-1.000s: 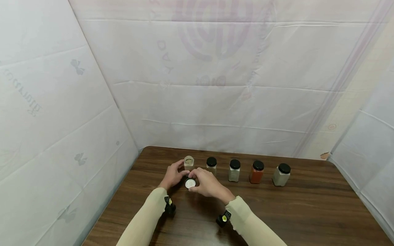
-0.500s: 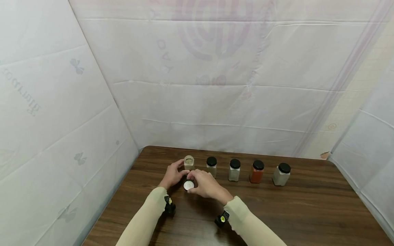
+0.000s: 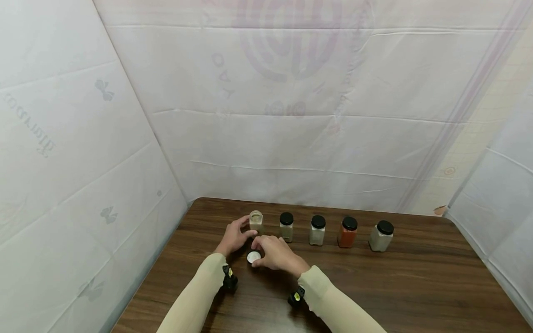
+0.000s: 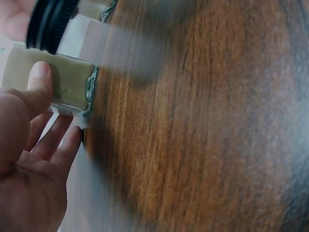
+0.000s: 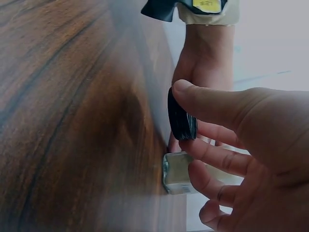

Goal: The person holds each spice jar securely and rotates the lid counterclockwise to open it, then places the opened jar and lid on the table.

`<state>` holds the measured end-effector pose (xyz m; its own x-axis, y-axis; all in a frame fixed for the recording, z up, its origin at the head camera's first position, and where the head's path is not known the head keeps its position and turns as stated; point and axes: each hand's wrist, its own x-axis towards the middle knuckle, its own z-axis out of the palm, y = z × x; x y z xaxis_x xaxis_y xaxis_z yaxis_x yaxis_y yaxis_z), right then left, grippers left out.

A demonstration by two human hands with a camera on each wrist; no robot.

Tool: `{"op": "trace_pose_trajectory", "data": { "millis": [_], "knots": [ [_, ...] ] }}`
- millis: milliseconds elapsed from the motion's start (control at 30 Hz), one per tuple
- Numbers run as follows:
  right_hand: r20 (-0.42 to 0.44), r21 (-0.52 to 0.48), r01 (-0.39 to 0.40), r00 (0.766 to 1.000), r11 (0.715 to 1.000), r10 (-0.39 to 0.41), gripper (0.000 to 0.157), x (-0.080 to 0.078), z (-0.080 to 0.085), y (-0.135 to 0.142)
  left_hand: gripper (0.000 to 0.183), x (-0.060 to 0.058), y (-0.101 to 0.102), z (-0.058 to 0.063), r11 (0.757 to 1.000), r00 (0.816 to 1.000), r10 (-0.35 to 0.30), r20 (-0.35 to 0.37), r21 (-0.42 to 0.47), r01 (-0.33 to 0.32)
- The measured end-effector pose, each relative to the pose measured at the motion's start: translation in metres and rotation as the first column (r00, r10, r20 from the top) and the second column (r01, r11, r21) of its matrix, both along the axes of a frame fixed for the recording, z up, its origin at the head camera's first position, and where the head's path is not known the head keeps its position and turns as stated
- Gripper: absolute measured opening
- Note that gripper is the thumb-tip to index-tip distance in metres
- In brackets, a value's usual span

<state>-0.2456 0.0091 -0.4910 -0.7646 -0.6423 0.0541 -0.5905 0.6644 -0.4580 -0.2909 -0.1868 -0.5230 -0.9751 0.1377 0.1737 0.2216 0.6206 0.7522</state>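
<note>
A lidless glass jar [image 3: 257, 224] of beige-green powder stands at the left end of a row of jars. My left hand [image 3: 235, 237] holds this jar, its thumb [image 4: 41, 79] across the near side and the other fingers around the far side. In front of the jar, my right hand [image 3: 275, 253] pinches a black screw lid [image 3: 253, 256] by the edge between thumb and fingers. The lid's white inner face is turned up in the head view. From the right wrist, the ribbed lid [image 5: 181, 116] appears edge-on, apart from the table.
To the right stand capped jars with black lids: one of greenish powder [image 3: 286, 227], one pale grey [image 3: 317, 230], one orange-red [image 3: 347, 232] and another pale grey [image 3: 381, 237]. The brown wooden table [image 3: 399, 286] meets white cloth walls [image 3: 291, 143] behind and at the sides.
My right hand has drawn the lid back from the jar, toward me and slightly left. My left hand stays on the jar, nearly still.
</note>
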Motion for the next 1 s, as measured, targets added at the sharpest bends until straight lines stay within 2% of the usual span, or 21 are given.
{"op": "trace_pose_trajectory", "data": {
  "millis": [667,1000],
  "knots": [
    [0.016,0.099,0.012,1.0,0.995,-0.013,0.038,0.004,-0.008,-0.013,0.053,0.0,-0.001,0.0,1.0,1.0,-0.018,-0.013,0.018,0.019],
    [0.017,0.115,0.012,1.0,0.993,-0.014,0.039,0.004,-0.012,-0.018,0.055,0.002,-0.002,0.001,0.999,1.0,-0.023,0.011,0.034,0.023]
  ]
}}
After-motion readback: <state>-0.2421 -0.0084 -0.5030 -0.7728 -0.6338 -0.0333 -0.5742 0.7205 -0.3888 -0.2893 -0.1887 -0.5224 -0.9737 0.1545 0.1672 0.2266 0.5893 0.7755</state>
